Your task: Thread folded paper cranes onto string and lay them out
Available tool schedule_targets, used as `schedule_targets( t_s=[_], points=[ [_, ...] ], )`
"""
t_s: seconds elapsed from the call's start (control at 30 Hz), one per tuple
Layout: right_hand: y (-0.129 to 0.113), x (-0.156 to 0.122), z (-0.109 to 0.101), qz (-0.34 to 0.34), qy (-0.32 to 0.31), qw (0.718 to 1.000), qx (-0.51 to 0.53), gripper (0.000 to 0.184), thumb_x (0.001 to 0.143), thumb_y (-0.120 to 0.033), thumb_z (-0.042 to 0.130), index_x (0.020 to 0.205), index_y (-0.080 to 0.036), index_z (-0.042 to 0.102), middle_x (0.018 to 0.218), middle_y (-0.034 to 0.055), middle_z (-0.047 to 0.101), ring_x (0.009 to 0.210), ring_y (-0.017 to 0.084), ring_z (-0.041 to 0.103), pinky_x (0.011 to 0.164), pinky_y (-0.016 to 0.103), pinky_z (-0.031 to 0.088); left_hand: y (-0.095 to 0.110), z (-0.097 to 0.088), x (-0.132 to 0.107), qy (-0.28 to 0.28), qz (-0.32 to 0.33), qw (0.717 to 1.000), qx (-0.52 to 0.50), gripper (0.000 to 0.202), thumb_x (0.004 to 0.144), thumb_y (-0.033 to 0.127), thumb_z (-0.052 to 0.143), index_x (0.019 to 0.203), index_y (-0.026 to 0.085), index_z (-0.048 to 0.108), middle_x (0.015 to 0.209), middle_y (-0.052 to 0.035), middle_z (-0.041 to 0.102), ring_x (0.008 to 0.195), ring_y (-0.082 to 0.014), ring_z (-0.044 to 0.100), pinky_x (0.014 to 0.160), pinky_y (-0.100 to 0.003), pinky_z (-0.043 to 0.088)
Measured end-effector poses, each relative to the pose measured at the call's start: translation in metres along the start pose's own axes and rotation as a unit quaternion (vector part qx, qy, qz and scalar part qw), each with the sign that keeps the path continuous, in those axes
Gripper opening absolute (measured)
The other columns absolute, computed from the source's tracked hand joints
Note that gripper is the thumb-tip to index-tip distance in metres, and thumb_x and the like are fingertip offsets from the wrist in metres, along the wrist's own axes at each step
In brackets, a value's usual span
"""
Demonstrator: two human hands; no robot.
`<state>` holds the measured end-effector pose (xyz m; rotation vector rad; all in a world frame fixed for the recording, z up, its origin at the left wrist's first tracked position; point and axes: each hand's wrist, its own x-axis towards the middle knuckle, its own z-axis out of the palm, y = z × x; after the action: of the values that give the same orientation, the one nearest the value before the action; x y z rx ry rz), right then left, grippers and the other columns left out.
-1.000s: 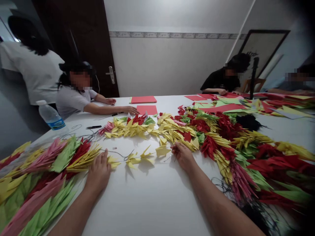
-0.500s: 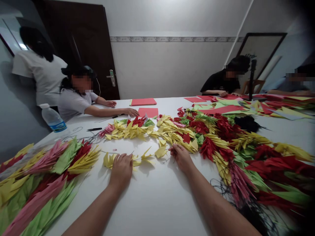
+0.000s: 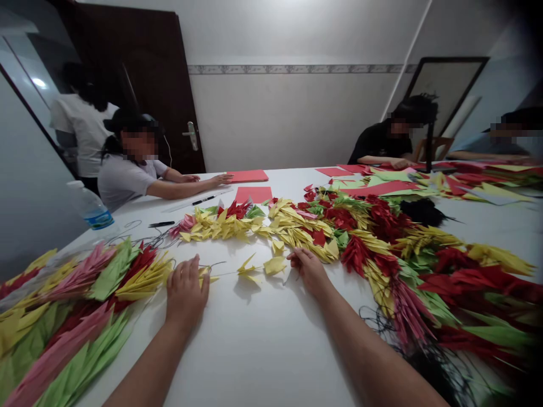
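Observation:
My left hand (image 3: 185, 291) lies on the white table (image 3: 263, 345) with its fingers curled over yellow folded paper pieces (image 3: 206, 275) threaded on a thin dark string (image 3: 220, 264). More yellow pieces (image 3: 250, 270) sit along the string towards my right hand (image 3: 308, 270). That hand is closed in a pinch at the string's other end, beside a loose yellow piece (image 3: 275, 264). What it pinches is too small to make out. A long garland of yellow, red and green folded paper (image 3: 305, 223) runs across the table just beyond both hands.
Stacked strands of pink, green, yellow and red folded paper (image 3: 80, 299) fill the left, another mass (image 3: 445, 271) the right. A water bottle (image 3: 90, 207), pens (image 3: 161, 224) and red sheets (image 3: 253, 194) lie further back. A seated person (image 3: 131, 169) reaches over the table; others sit at the far right.
My left hand slid right along the string, then back left toward the stacked strands, dragging yellow pieces with it. My right hand stayed almost still. The seated person's hand moved to the far red sheet.

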<state>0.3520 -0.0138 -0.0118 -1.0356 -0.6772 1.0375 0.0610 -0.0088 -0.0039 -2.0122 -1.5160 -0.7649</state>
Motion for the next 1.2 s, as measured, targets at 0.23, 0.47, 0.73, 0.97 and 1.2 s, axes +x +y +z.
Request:
schedule_targets(
  t_s=[0.23,0.47,0.73,0.97,1.2],
  points=[
    [0.001,0.001,-0.001,-0.005,-0.017,1.000,-0.010,0.034,0.051,-0.050,0.072,0.057,-0.020,0.057,0.060,0.0016,0.060,0.050,0.011,0.046,0.050,0.026,0.038,0.064,-0.002,0.014,-0.069,0.118,0.983,-0.125,0.048,0.082,0.042,0.044,0.122,0.014,0.048,0.113,-0.0103,0.059,0.112,-0.0257,0.044,0.097,-0.041,0.025],
    [0.002,0.001,-0.002,-0.002,-0.024,1.000,-0.017,0.035,0.052,-0.052,0.071,0.057,-0.021,0.056,0.061,0.0012,0.060,0.050,0.011,0.046,0.050,0.026,0.038,0.080,0.002,0.020,-0.156,0.109,0.970,-0.149,0.035,0.079,0.015,0.045,0.111,0.022,0.056,0.094,-0.0049,0.064,0.094,-0.0206,0.053,0.093,-0.039,0.030],
    [0.002,0.001,-0.001,-0.005,-0.032,0.999,-0.011,0.034,0.054,-0.050,0.071,0.056,-0.020,0.056,0.058,0.0001,0.059,0.048,0.010,0.046,0.049,0.025,0.037,0.019,-0.003,0.006,-0.111,0.091,0.989,0.021,0.037,0.082,0.014,0.037,0.115,0.020,0.054,0.107,-0.0117,0.061,0.114,-0.0268,0.043,0.095,-0.046,0.024],
    [0.001,0.000,-0.001,0.003,-0.041,0.999,-0.004,0.033,0.054,-0.048,0.072,0.056,-0.018,0.058,0.058,0.0004,0.059,0.050,0.010,0.046,0.051,0.024,0.037,0.058,-0.028,0.008,-0.029,0.119,0.990,-0.074,0.051,0.081,0.041,0.044,0.124,0.014,0.045,0.125,-0.0135,0.049,0.121,-0.0274,0.034,0.100,-0.044,0.019],
    [0.002,0.000,-0.003,-0.002,-0.053,0.999,-0.010,0.032,0.055,-0.049,0.071,0.056,-0.020,0.057,0.058,-0.0004,0.057,0.050,0.010,0.046,0.051,0.024,0.036,0.126,0.012,0.019,-0.162,0.122,0.959,-0.198,0.059,0.074,0.045,0.055,0.122,0.012,0.044,0.114,-0.0134,0.055,0.108,-0.0261,0.046,0.091,-0.040,0.035]
  ],
)
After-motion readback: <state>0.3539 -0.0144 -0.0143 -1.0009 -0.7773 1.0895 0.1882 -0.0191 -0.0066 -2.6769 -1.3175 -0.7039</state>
